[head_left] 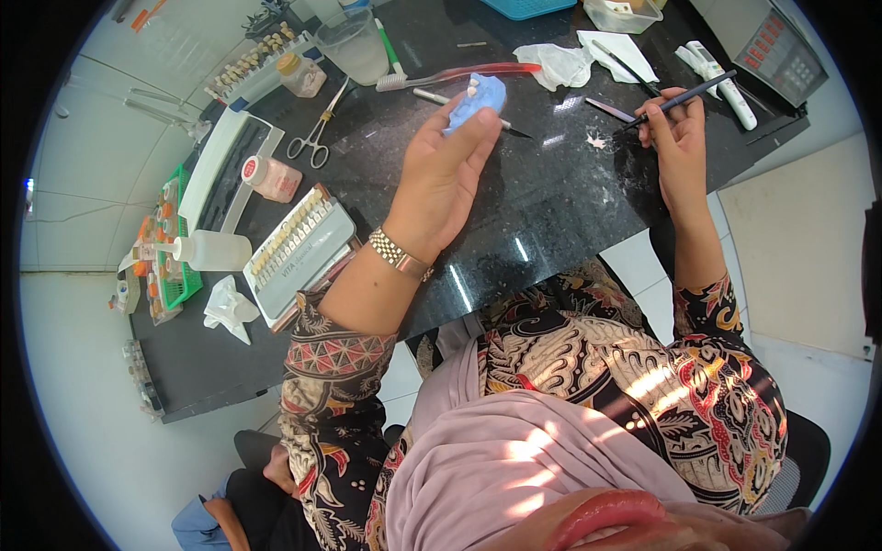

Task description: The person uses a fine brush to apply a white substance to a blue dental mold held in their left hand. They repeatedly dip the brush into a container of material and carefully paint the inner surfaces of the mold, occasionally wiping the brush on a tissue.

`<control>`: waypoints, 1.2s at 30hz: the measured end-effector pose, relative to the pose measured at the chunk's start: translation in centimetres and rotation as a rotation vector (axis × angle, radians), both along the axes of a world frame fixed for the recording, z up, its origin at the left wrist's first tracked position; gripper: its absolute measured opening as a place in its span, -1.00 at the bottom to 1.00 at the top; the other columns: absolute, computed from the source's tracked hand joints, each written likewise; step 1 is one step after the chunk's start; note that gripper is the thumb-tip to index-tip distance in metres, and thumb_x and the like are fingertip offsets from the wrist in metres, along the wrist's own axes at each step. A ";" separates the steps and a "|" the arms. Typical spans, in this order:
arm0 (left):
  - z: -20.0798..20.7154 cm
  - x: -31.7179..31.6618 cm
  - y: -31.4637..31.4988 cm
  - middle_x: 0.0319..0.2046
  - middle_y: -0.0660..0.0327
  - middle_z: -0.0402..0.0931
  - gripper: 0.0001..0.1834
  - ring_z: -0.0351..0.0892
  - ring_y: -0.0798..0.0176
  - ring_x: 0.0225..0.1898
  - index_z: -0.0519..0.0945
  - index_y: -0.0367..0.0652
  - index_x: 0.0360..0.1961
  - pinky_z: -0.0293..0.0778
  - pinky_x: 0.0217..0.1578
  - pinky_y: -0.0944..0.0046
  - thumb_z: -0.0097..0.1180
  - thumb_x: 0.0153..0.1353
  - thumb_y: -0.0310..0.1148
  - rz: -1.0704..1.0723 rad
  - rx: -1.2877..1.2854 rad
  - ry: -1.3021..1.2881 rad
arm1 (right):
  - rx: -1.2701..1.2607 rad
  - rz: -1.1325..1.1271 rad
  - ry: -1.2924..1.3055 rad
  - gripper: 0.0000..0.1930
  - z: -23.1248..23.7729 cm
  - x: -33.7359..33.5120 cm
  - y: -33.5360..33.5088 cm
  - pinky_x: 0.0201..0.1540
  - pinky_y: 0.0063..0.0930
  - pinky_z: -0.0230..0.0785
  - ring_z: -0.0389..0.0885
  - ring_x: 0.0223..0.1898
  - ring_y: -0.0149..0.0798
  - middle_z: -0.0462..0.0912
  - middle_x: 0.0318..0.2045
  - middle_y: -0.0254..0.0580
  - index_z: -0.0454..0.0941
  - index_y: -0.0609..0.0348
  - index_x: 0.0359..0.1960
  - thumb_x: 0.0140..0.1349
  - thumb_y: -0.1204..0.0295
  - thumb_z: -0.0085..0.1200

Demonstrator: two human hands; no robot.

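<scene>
My left hand (443,174) is closed around a blue dental model (484,94), raised over the dark worktop. White teeth show on the model's left side. In my right hand (675,138) I pinch a dark slim-handled brush (698,90); its tip points down and left toward the worktop. A small patch of white powder (597,140) lies just left of that tip. Beneath the model, a pen-like metal knife (517,130) rests on the worktop, partly hidden by my left hand. A red toothbrush (459,75) lies just beyond.
A tooth shade guide (301,250), a white squeeze bottle (213,250), a capped jar (271,178) and scissor-handled forceps (318,134) stand or lie at the left. Crumpled tissue (555,67) and a grey device with a keypad (767,50) are at the back right. Another person's hand (278,466) shows lower left.
</scene>
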State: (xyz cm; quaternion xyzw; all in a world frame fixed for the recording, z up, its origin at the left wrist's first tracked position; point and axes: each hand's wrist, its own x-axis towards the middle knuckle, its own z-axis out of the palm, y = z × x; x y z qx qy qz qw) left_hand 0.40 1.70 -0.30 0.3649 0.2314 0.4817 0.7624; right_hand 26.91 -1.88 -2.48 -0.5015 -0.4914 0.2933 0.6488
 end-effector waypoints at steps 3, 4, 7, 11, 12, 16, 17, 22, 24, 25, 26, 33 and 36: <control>0.4 -0.1 -0.2 0.10 0.02 0.34 -0.40 0.33 0.21 0.17 0.24 -0.35 0.13 0.32 0.13 0.35 0.01 0.26 -0.09 -0.044 -0.024 -0.011 | -0.004 -0.023 -0.027 -0.73 0.2 -0.2 -0.1 -0.42 -0.69 0.25 0.42 -0.47 -0.52 0.52 -0.34 -0.18 0.19 0.20 -0.05 0.27 0.55 -0.04; 0.2 -0.1 0.0 0.07 0.02 0.36 -0.37 0.35 0.22 0.15 0.24 -0.33 0.12 0.34 0.09 0.36 -0.02 0.26 -0.02 -0.056 -0.055 -0.036 | -0.006 -0.027 -0.033 -0.73 0.3 -0.4 -0.1 -0.43 -0.69 0.24 0.42 -0.48 -0.52 0.52 -0.35 -0.19 0.19 0.20 -0.05 0.27 0.55 -0.04; 0.2 -0.2 0.1 0.04 0.00 0.39 -0.28 0.40 0.23 0.11 0.24 -0.30 0.12 0.38 0.02 0.38 -0.16 0.24 0.18 -0.069 -0.098 -0.041 | 0.002 -0.034 -0.050 -0.73 0.3 -0.4 -0.2 -0.43 -0.70 0.23 0.41 -0.48 -0.53 0.52 -0.36 -0.20 0.20 0.20 -0.06 0.26 0.55 -0.03; 0.1 -0.4 0.3 0.02 0.01 0.41 -0.19 0.45 0.26 0.03 0.24 -0.28 0.10 0.40 -0.07 0.41 -0.28 0.20 0.32 -0.058 -0.135 -0.013 | 0.008 -0.045 -0.074 -0.74 0.2 -0.5 -0.1 -0.44 -0.70 0.23 0.40 -0.49 -0.53 0.51 -0.36 -0.22 0.21 0.20 -0.07 0.26 0.55 -0.03; 0.0 -0.4 0.3 0.02 0.02 0.41 -0.19 0.45 0.27 0.01 0.25 -0.27 0.09 0.40 -0.08 0.40 -0.28 0.20 0.32 -0.063 -0.149 -0.019 | 0.008 -0.039 -0.076 -0.74 0.1 -0.5 -0.1 -0.45 -0.70 0.23 0.40 -0.49 -0.53 0.51 -0.36 -0.22 0.21 0.20 -0.08 0.26 0.55 -0.03; -0.5 -0.9 0.6 0.02 0.06 0.41 -0.22 0.46 0.29 -0.04 0.27 -0.23 0.07 0.38 -0.07 0.36 -0.29 0.20 0.32 -0.100 -0.155 -0.027 | -0.001 -0.015 -0.070 -0.75 0.3 -0.7 -0.1 -0.45 -0.70 0.22 0.40 -0.50 -0.53 0.51 -0.37 -0.23 0.22 0.21 -0.08 0.26 0.55 -0.02; -0.6 -0.9 0.5 0.02 0.06 0.41 -0.23 0.46 0.29 -0.05 0.27 -0.22 0.07 0.37 -0.06 0.35 -0.29 0.21 0.31 -0.113 -0.148 -0.026 | -0.008 -0.009 -0.067 -0.75 0.4 -0.8 -0.1 -0.45 -0.70 0.22 0.40 -0.50 -0.53 0.51 -0.37 -0.23 0.22 0.21 -0.09 0.26 0.55 -0.02; -0.2 -0.5 0.2 0.02 0.09 0.41 -0.36 0.41 0.27 0.05 0.25 -0.24 0.12 0.34 0.02 0.32 -0.08 0.24 0.07 -0.047 -0.083 0.017 | -0.003 0.034 -0.078 -0.76 0.2 -0.7 0.0 -0.46 -0.70 0.23 0.42 -0.49 -0.53 0.51 -0.37 -0.24 0.22 0.20 -0.10 0.26 0.54 -0.01; 0.0 -0.3 0.0 0.06 0.09 0.38 -0.41 0.36 0.26 0.12 0.25 -0.27 0.14 0.31 0.10 0.33 0.01 0.25 -0.07 -0.019 -0.034 0.009 | 0.000 0.045 -0.080 -0.76 0.1 -0.6 0.0 -0.46 -0.70 0.23 0.42 -0.49 -0.53 0.52 -0.37 -0.24 0.22 0.20 -0.11 0.26 0.54 -0.01; 0.0 -0.3 0.0 0.10 0.07 0.34 -0.43 0.32 0.25 0.17 0.24 -0.29 0.15 0.28 0.15 0.33 0.03 0.25 -0.14 -0.009 -0.007 0.006 | 0.000 0.050 -0.085 -0.76 0.2 -0.7 0.0 -0.46 -0.70 0.24 0.43 -0.49 -0.53 0.52 -0.37 -0.24 0.22 0.20 -0.11 0.26 0.54 -0.01; 0.0 -0.3 0.0 0.14 0.06 0.31 -0.44 0.27 0.25 0.22 0.24 -0.31 0.16 0.26 0.20 0.34 0.05 0.25 -0.21 0.001 0.020 0.003 | 0.000 0.054 -0.089 -0.76 0.3 -0.7 -0.1 -0.46 -0.70 0.24 0.43 -0.49 -0.53 0.52 -0.37 -0.24 0.22 0.19 -0.11 0.26 0.53 -0.01; -0.1 -0.2 0.2 0.09 0.07 0.34 -0.47 0.31 0.25 0.17 0.26 -0.35 0.14 0.25 0.20 0.35 0.12 0.16 -0.49 0.048 0.007 0.030 | -0.015 0.078 -0.102 -0.75 0.3 -0.8 0.0 -0.46 -0.69 0.26 0.44 -0.49 -0.52 0.53 -0.36 -0.24 0.22 0.19 -0.09 0.26 0.51 -0.02; -0.1 -0.1 0.3 0.03 0.12 0.35 -0.39 0.38 0.28 0.08 0.23 -0.33 0.14 0.31 0.14 0.34 0.20 0.07 -0.59 0.049 -0.021 -0.005 | -0.010 0.090 -0.097 -0.75 0.3 -0.8 -0.1 -0.45 -0.68 0.26 0.45 -0.49 -0.51 0.53 -0.36 -0.22 0.22 0.19 -0.09 0.26 0.51 -0.02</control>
